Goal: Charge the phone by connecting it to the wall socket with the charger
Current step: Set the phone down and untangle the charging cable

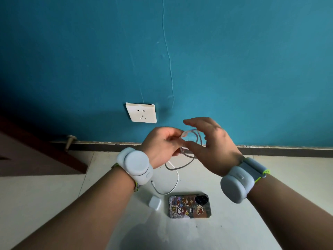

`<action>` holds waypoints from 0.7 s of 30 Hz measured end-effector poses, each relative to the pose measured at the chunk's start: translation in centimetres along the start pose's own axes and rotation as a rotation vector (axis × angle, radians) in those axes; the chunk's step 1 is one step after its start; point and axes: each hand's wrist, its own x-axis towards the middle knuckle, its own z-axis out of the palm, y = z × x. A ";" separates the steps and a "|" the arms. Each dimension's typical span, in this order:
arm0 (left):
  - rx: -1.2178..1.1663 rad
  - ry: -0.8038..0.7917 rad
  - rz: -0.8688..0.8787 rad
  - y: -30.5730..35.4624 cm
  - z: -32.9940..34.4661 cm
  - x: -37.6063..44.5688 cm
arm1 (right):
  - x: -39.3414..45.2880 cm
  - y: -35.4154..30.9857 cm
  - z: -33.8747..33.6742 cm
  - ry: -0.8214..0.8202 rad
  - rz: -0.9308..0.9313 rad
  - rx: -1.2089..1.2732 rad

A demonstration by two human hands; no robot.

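My left hand point(163, 145) pinches a coiled white charging cable point(193, 139) in the air, just below and right of the white wall socket point(141, 112). My right hand point(210, 145) is against the coil, thumb on the cable and fingers spread above it. The cable's loose end with its connector point(153, 182) hangs down to the floor. A small white charger adapter point(155, 202) lies on the floor tiles. Beside it, to the right, the phone point(190, 206) lies face down, its case covered in stickers.
The teal wall meets a dark skirting board point(270, 149) and pale floor tiles. A dark wooden door point(36, 152) stands at the left with a metal doorstop point(69, 140) by the wall. Both wrists carry grey strapped devices.
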 end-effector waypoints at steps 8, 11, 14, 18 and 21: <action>0.018 0.024 0.055 -0.2 0.1 0.3 | 0.2 0.5 -0.1 0.094 0.115 0.087; -0.004 0.046 0.036 -0.1 0.1 0.3 | 0.3 0.3 0.3 0.128 0.200 0.253; -0.030 0.070 0.012 -0.1 0.2 0.2 | 0.4 0.2 0.4 0.128 0.245 0.371; -0.052 0.104 0.014 0.2 0.2 0.3 | 0.3 0.0 0.4 0.127 0.269 0.407; -0.056 0.167 0.012 0.3 0.1 0.4 | 0.7 -0.2 0.3 0.175 0.352 0.616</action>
